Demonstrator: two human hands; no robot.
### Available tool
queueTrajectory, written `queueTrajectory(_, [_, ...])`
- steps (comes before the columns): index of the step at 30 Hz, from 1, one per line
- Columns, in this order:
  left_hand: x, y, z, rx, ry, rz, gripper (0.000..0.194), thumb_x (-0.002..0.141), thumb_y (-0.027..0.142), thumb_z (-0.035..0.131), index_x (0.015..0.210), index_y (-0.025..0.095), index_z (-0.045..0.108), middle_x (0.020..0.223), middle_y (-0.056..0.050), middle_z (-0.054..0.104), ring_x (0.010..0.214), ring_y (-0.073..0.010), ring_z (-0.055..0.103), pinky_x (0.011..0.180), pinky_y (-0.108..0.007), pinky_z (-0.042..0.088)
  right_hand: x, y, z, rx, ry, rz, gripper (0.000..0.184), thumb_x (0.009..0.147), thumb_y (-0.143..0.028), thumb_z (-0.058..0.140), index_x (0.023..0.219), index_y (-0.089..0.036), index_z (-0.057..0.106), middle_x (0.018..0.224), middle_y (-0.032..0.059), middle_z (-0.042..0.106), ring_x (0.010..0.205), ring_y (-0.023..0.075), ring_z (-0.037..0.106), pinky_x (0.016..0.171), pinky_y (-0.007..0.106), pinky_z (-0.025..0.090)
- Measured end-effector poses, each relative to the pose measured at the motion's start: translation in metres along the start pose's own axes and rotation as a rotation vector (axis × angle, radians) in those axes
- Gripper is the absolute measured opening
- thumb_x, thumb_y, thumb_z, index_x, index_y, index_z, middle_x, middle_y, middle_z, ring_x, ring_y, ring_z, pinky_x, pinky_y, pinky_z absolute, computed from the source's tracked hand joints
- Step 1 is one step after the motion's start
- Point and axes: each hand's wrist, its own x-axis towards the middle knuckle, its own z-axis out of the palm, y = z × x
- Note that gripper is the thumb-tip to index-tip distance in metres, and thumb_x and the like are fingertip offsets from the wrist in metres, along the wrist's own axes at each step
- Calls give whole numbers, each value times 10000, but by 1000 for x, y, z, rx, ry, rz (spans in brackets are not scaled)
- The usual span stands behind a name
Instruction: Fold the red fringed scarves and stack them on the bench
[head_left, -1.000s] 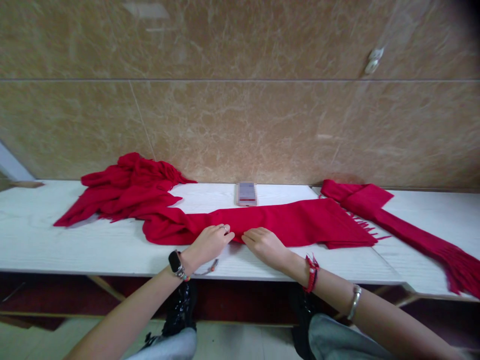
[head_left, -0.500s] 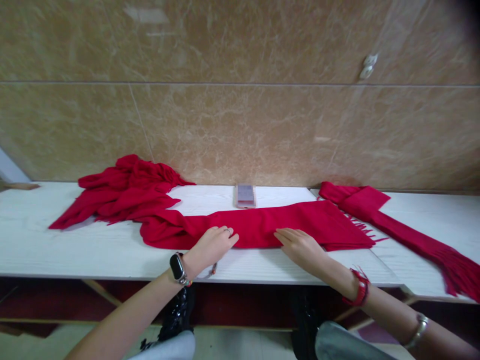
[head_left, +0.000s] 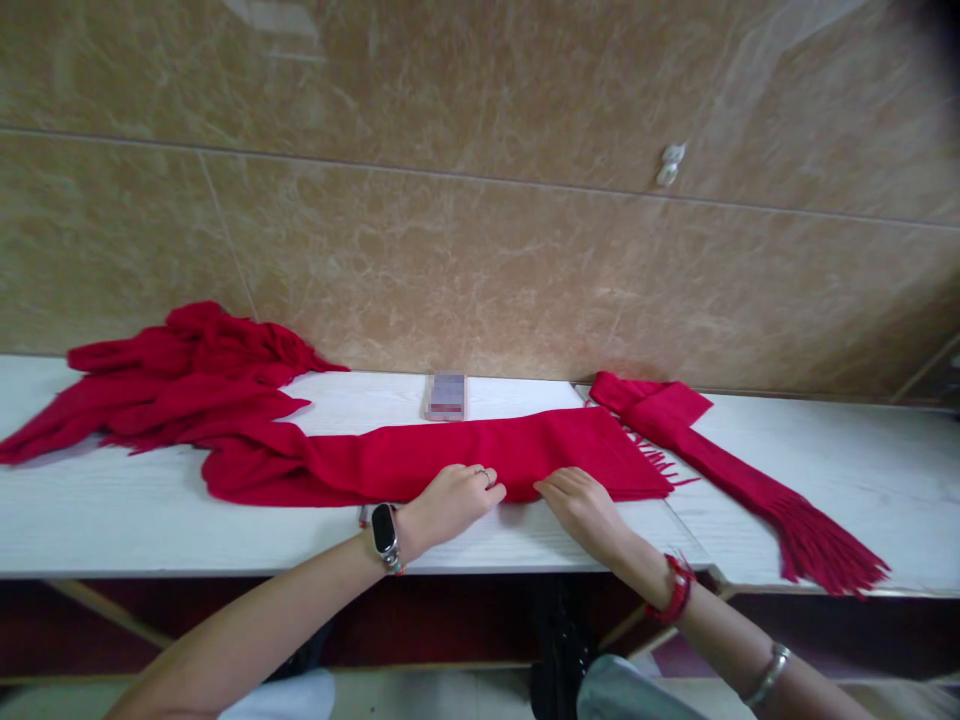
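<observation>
A long red scarf [head_left: 450,450] lies folded lengthwise in a flat band on the white tabletop, its fringed end to the right. My left hand [head_left: 459,505] has its fingers curled at the band's near edge, near the middle. A short gap to the right, my right hand [head_left: 581,508] pinches the same edge, fingers bent together. Both thumbs are mostly hidden. Toward the left, the band runs into a loose, crumpled heap of red cloth [head_left: 187,370]; I cannot tell whether it is all one piece.
A second red scarf [head_left: 720,455], narrowly folded with a fringed end, lies at the right. Behind the band rests a phone [head_left: 447,397]. The white tabletop [head_left: 112,530] backs onto a brown marbled wall [head_left: 450,270], where a small white figure-shaped hook [head_left: 670,165] is fixed.
The view has swung right, so everything on the table appears further left. Along the scarf's near edge, both hands have shifted toward the fringed end, and the gap between them has narrowed.
</observation>
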Motion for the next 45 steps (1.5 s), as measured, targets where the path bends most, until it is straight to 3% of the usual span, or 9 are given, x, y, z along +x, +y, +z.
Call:
queueTrajectory(6, [0, -1, 7, -15, 11, 24, 112, 861, 75, 467, 837, 156, 540, 822, -41, 546, 808, -176, 549, 645, -271, 448, -3, 2, -2, 21, 38, 8, 289, 884, -97, 392, 655, -168, 554, 612, 24, 532, 591, 155, 472, 594, 279, 325])
queueTrajectory(12, [0, -2, 5, -59, -11, -1, 124, 859, 73, 464, 860, 162, 550, 837, -35, 534, 782, -161, 541, 652, -260, 444, 3, 0, -2, 52, 79, -45, 194, 878, -117, 434, 883, -144, 626, 763, 63, 606, 734, 182, 523, 683, 297, 372])
queueTrajectory(20, [-4, -6, 2, 9, -21, 106, 130, 884, 157, 485, 974, 179, 576, 884, -37, 550, 816, -175, 531, 660, -275, 434, -1, 2, -3, 67, -15, -126, 206, 885, -118, 442, 821, -140, 637, 724, 54, 608, 682, 157, 530, 624, 278, 377])
queueTrajectory(25, [-5, -5, 2, 20, 20, 149, 153, 882, 161, 492, 1004, 191, 580, 867, -36, 536, 812, -175, 509, 647, -272, 422, -1, 2, 0, 77, 27, -99, 243, 892, -136, 436, 735, -152, 621, 669, 38, 574, 646, 151, 494, 609, 277, 346])
queueTrajectory(31, [-3, -7, 2, -58, 50, 106, 208, 902, 137, 436, 1027, 204, 588, 860, -39, 511, 792, -152, 496, 655, -247, 414, 1, 2, -1, 69, 71, -75, 284, 892, -125, 425, 663, -156, 589, 624, 25, 538, 610, 149, 451, 588, 285, 314])
queueTrajectory(35, [-4, -11, 5, -254, 17, 71, 289, 868, 82, 446, 1054, 231, 610, 899, -22, 517, 796, -123, 516, 703, -215, 417, 1, 3, -2, 79, 7, -81, 274, 889, -144, 438, 662, -153, 591, 632, 28, 542, 613, 153, 460, 593, 285, 341])
queueTrajectory(39, [-3, -15, 5, -449, -39, 47, 316, 848, 105, 460, 1101, 222, 610, 957, -17, 542, 826, -110, 538, 775, -198, 416, 0, 6, -5, 161, -90, -100, 226, 875, -99, 432, 787, -145, 634, 759, 58, 606, 723, 161, 534, 673, 282, 416])
queueTrajectory(42, [-3, -15, 1, -476, -50, 57, 290, 847, 161, 482, 1103, 210, 609, 969, -29, 562, 883, -133, 542, 831, -227, 409, 1, 8, -11, 236, -144, -82, 257, 846, -51, 414, 842, -149, 652, 844, 78, 636, 790, 165, 571, 730, 291, 457])
queueTrajectory(45, [-5, -13, -2, -485, -79, 72, 272, 858, 226, 491, 1113, 199, 584, 1167, -62, 535, 1069, -173, 498, 953, -293, 351, 5, 7, -17, 323, -179, -46, 251, 822, -63, 442, 925, -144, 657, 971, 93, 647, 900, 177, 587, 804, 295, 475])
